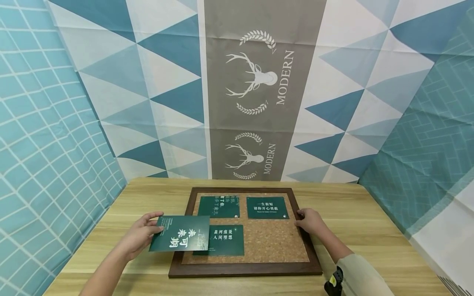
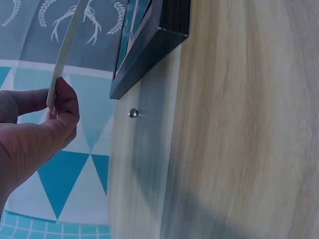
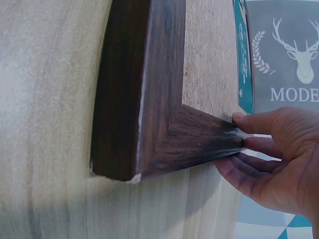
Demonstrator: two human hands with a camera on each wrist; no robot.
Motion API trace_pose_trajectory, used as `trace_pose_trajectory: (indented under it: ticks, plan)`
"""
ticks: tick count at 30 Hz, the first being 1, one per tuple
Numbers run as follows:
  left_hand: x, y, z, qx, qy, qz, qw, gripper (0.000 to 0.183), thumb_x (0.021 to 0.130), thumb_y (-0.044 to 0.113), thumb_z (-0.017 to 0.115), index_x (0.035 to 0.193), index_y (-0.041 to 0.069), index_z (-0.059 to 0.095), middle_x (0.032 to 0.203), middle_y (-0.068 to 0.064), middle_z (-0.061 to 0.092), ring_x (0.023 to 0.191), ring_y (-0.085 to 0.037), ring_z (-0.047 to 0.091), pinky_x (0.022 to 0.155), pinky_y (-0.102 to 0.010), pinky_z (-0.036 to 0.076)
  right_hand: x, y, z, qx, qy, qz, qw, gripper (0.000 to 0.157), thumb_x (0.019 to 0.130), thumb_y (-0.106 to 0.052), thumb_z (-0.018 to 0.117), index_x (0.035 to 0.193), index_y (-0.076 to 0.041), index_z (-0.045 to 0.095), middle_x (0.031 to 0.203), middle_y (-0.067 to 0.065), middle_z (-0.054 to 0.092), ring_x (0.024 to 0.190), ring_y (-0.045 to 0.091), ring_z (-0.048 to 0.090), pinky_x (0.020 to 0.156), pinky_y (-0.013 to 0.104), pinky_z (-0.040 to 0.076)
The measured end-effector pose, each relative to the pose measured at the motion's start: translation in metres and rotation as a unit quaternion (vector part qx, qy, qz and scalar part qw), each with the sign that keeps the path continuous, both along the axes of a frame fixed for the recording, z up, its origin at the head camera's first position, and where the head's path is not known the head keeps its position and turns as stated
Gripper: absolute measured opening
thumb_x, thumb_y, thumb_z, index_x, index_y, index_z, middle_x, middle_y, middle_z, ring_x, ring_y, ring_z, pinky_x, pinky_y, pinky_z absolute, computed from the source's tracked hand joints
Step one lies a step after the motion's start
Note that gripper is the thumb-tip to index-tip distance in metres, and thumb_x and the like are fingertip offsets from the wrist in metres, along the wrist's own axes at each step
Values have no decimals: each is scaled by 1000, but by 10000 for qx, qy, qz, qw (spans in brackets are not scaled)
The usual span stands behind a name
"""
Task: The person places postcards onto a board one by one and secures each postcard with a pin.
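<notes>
My left hand (image 1: 138, 235) pinches a dark green card with white lettering (image 1: 181, 236) by its left edge. In the left wrist view the card (image 2: 67, 50) appears edge-on, between thumb and fingers, raised off the table. The card overlaps the left side of a cork board (image 1: 274, 242) in a dark brown wooden frame (image 1: 244, 269). My right hand (image 1: 312, 220) grips the frame's right side, thumb on top and fingers along the outer face, as the right wrist view shows at the frame (image 3: 164, 134).
Three green cards lie on the cork: an upper left card (image 1: 212, 207), an upper right card (image 1: 255, 210) and a lower left card (image 1: 231, 245), partly covered. A small shiny metal piece (image 2: 133, 113) sits on the wooden table (image 1: 355, 230) by the frame. Patterned cloth (image 1: 177, 102) hangs behind.
</notes>
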State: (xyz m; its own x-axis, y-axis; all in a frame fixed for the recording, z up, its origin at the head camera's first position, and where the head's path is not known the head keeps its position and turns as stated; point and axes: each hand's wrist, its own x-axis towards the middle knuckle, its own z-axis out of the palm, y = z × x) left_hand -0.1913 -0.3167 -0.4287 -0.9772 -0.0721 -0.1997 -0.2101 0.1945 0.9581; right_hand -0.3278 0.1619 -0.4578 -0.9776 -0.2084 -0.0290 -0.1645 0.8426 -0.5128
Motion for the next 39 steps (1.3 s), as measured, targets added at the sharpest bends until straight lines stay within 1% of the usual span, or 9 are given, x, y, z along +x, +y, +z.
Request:
trace_pose_trajectory:
  ticks: [3,10,14,21,29,39]
  plan:
    - [-2,5,-1,85,15,-17,10000,56,94,1,45,142,-6,17,114,-16,45,88,-12,55,71,-29,52,0,0,-1,-16,-18,-19,10000,45,85,-8,65,123,13,53,124,33,53,116,47,49,89,49,49]
    - [-6,14,-3,247,123,-262,9993,56,95,2,45,142,-6,16,117,-18,48,90,-13,58,74,-29,53,0,0,-1,-31,-39,-37,10000,45,85,-9,65,123,13,54,125,32,53,116,46,50,88,49,49]
    - [-8,20,-4,260,180,-273,9991,55,95,2,45,142,-6,17,117,-19,48,90,-14,57,74,-30,53,0,0,-1,-39,-35,-14,10000,45,86,-9,65,124,13,53,126,32,52,117,46,49,88,48,49]
    - [-13,30,-4,341,182,-233,9990,55,94,2,46,141,-4,19,114,-16,50,89,-14,57,73,-30,52,-1,2,-1,-41,-12,16,10000,46,85,-9,65,124,12,53,126,32,52,118,47,48,89,49,49]
    - [-14,41,-2,420,234,-182,9987,53,93,0,47,140,-4,22,115,-19,49,88,-15,58,73,-31,52,0,1,0,-61,-3,16,10000,45,85,-9,65,124,13,53,126,32,53,118,46,48,89,49,49]
    - [-19,52,-5,555,237,-260,9978,53,93,0,48,139,-3,23,112,-16,50,87,-16,57,73,-31,51,0,1,0,-104,3,5,9999,45,85,-8,65,124,13,53,126,32,53,118,46,48,89,49,49]
